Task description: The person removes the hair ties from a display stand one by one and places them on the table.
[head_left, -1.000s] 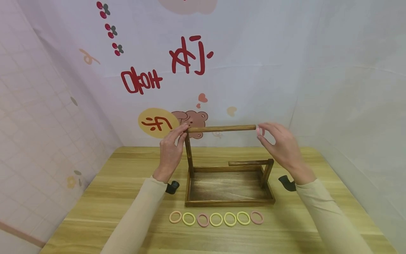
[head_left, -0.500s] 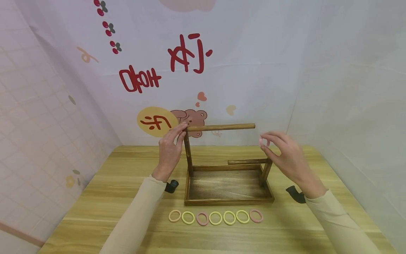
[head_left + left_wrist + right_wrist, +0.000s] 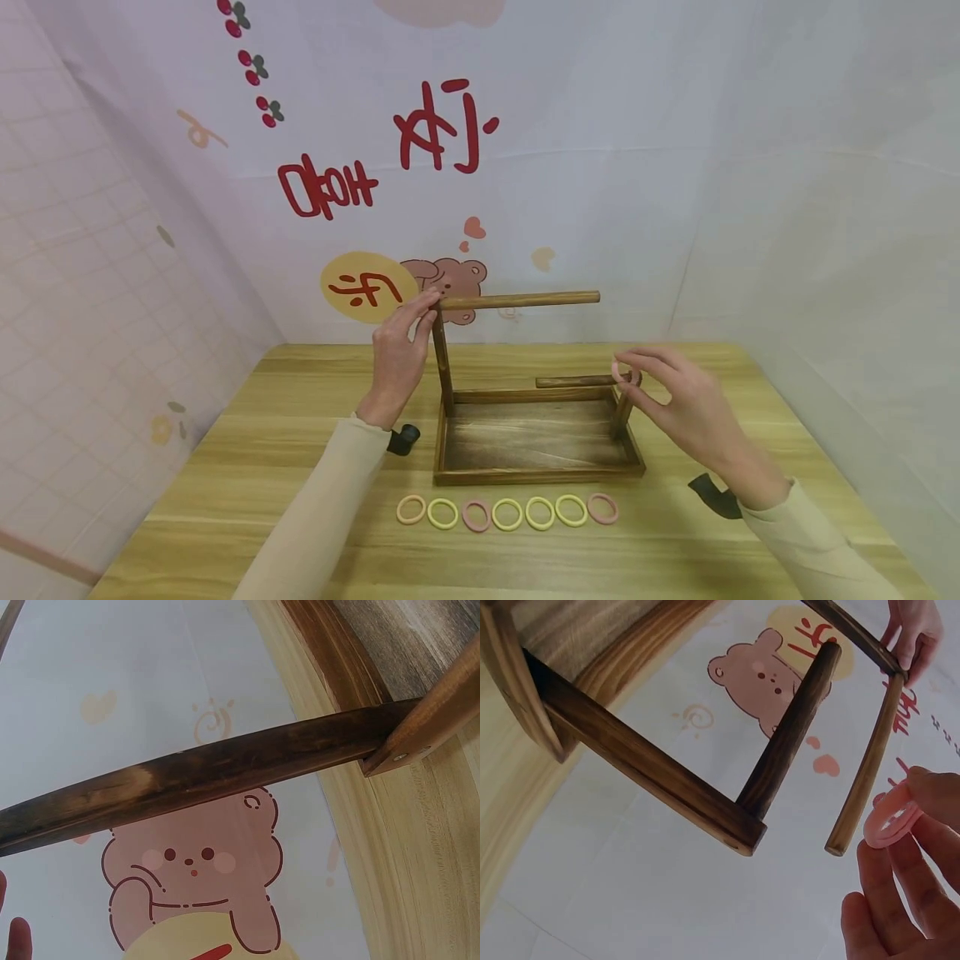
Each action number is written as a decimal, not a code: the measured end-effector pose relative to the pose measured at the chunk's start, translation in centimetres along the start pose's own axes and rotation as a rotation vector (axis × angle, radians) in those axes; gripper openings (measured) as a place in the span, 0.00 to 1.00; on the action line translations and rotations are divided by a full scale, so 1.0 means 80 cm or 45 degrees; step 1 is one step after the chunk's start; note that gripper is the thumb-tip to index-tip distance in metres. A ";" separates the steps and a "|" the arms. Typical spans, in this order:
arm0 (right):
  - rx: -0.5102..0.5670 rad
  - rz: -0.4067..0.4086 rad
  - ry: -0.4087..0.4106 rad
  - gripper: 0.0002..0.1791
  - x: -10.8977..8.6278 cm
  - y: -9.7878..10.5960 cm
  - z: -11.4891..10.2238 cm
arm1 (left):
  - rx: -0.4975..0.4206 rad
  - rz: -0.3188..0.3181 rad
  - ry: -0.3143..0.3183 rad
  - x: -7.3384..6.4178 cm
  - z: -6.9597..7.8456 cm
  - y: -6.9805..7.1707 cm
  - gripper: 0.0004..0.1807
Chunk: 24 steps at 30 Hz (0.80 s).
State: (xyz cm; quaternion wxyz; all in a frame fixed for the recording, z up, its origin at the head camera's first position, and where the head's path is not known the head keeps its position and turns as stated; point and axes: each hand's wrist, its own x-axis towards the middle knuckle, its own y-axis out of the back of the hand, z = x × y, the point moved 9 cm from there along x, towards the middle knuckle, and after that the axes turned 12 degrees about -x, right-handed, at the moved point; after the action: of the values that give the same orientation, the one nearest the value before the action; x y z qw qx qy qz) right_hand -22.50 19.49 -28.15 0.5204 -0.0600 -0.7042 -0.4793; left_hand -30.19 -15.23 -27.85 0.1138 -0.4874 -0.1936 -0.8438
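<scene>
A dark wooden rack (image 3: 521,301) has a long upper bar on a left post and a shorter lower bar (image 3: 572,382) on a right post. My left hand (image 3: 400,354) holds the rack's top left corner between thumb and fingers. Between the thumb and fingers of my right hand (image 3: 693,417) is a pink ring (image 3: 886,808). In the head view it overlaps the right end of the lower bar; the right wrist view shows it apart from both bars. Fingertips of the left hand just enter the left wrist view's edge.
The rack's tray base (image 3: 540,479) stands on the wooden table (image 3: 300,483). In front of it lies a row of several rings, with yellow rings (image 3: 507,514), a pink ring (image 3: 602,508) and an orange ring (image 3: 411,509). A printed cloth (image 3: 600,167) hangs behind.
My right hand has come down from the upper bar's free end to the height of the lower bar, carrying the pink ring. The left hand stays at the rack's corner.
</scene>
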 end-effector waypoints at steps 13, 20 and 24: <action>0.078 -0.148 0.023 0.21 -0.041 -0.005 -0.013 | 0.019 0.007 -0.015 0.000 0.003 0.000 0.15; 0.025 -0.268 -0.037 0.36 -0.070 -0.011 -0.015 | 0.012 0.016 -0.028 0.000 0.004 0.001 0.15; -0.007 -0.289 -0.002 0.29 -0.084 -0.015 -0.020 | 0.008 0.015 -0.027 0.001 0.004 0.001 0.15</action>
State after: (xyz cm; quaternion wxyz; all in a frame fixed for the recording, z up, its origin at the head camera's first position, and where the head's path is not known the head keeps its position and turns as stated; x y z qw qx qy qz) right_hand -19.05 20.43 -34.23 0.4620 0.0184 -0.7056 -0.5369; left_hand -29.93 -15.16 -27.65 0.1184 -0.4972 -0.1946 -0.8372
